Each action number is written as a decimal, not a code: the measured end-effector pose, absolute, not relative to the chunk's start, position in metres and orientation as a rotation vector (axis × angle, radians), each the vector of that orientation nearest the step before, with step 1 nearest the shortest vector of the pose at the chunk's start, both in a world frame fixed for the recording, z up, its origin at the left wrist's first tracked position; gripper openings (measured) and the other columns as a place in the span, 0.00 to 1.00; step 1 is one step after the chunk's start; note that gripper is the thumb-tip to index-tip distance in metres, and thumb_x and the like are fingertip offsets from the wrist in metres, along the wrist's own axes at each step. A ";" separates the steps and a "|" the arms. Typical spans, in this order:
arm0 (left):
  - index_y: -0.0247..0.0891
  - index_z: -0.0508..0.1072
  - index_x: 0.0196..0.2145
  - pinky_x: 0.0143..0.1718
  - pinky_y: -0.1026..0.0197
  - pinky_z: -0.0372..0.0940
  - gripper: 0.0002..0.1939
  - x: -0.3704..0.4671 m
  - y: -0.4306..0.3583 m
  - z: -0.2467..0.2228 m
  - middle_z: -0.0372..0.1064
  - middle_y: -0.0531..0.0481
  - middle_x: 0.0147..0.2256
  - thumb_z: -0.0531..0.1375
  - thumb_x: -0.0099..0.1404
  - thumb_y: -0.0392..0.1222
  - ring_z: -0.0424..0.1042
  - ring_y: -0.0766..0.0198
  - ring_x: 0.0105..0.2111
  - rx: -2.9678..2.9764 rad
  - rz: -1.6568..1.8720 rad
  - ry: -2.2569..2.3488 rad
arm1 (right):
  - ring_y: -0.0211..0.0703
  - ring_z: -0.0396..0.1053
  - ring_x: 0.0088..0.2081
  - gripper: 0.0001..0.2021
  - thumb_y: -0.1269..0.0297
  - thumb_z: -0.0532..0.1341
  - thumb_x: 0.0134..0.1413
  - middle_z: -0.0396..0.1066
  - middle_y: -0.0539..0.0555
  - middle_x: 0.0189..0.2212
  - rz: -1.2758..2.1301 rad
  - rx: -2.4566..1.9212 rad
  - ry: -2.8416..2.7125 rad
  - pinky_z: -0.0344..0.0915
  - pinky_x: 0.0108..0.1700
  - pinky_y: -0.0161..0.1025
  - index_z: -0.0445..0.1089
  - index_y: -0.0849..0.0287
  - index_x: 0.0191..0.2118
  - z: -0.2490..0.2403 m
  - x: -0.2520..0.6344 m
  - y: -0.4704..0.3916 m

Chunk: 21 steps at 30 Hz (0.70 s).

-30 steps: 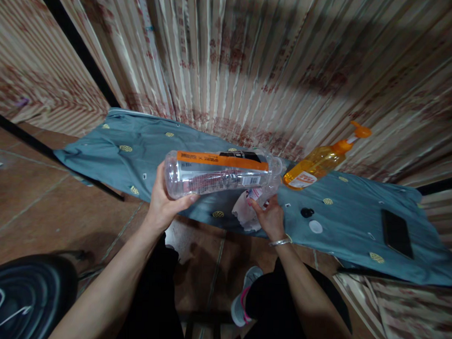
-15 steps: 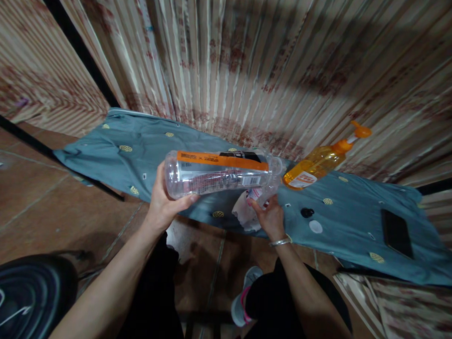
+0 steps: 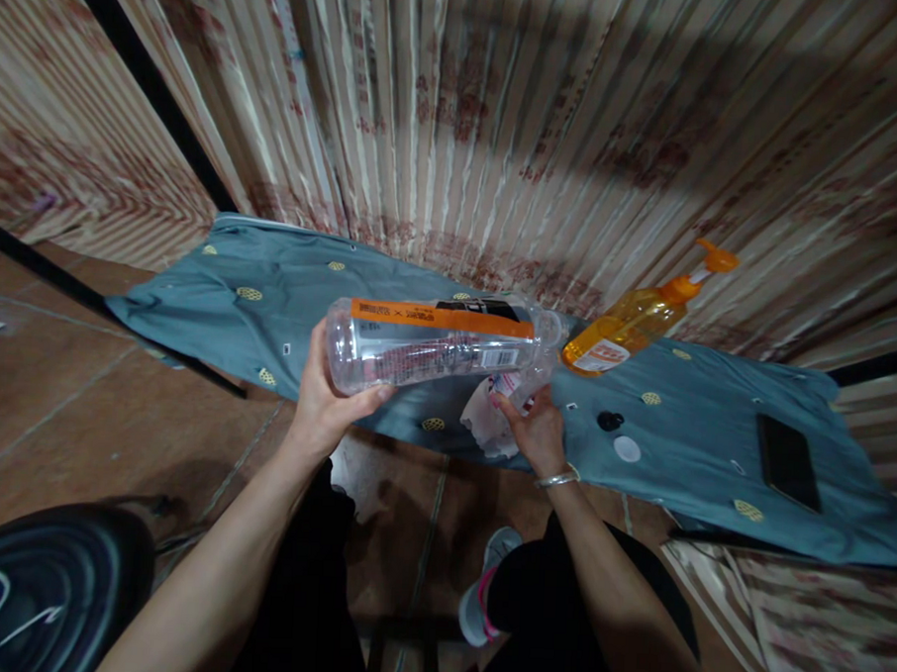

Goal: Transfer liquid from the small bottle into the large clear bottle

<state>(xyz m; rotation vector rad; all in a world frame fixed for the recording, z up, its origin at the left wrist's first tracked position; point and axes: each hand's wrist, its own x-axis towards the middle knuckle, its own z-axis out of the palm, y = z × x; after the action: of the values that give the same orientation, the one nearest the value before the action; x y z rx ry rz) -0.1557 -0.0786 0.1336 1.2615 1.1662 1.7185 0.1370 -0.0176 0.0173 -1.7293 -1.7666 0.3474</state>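
Grip of the left hand (image 3: 324, 410) is closed round the base end of a large, clear plastic bottle (image 3: 437, 345) with an orange, silver and black label, thumb along its near side. The bottle lies nearly level above the counter (image 3: 392, 264), its neck pointing right, towards the other hand. Beneath that neck, the right hand (image 3: 538, 429) pinches a smaller, clear plastic container (image 3: 507, 383) with red-and-blue print, partly hidden by the fingers. Whether the neck touches this container cannot be told. A pale, ragged-edged piece (image 3: 489, 427) hangs just left of the right grip; whether it belongs to the container is unclear.

Nothing has visibly shifted in the last moment: both grips and both clear vessels keep their places, which suggests a steady hold with the two brought close together.

Just beyond the right grip stands an amber, see-through pump bottle (image 3: 627, 329) with an orange pump head. To the right of that grip lie a small black cap (image 3: 609, 421) and a round white disc (image 3: 626, 449), near each other; farther right is a dark, flat phone (image 3: 788, 462). Under them all, a teal cloth with yellow motifs (image 3: 697, 426) covers the counter.
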 end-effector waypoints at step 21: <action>0.40 0.64 0.60 0.51 0.44 0.77 0.50 -0.157 -0.074 0.125 0.73 0.38 0.54 0.78 0.45 0.58 0.77 0.43 0.53 1.325 1.764 1.191 | 0.62 0.82 0.39 0.36 0.36 0.64 0.56 0.82 0.69 0.39 0.371 -1.766 -1.721 0.74 0.39 0.47 0.68 0.66 0.55 0.016 0.139 -0.016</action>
<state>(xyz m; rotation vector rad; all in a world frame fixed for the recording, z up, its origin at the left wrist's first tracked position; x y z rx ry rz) -0.1574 -0.0742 0.1254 1.3246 1.1907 1.7636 0.1387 -0.0161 0.0163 -1.7661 -1.7214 0.3708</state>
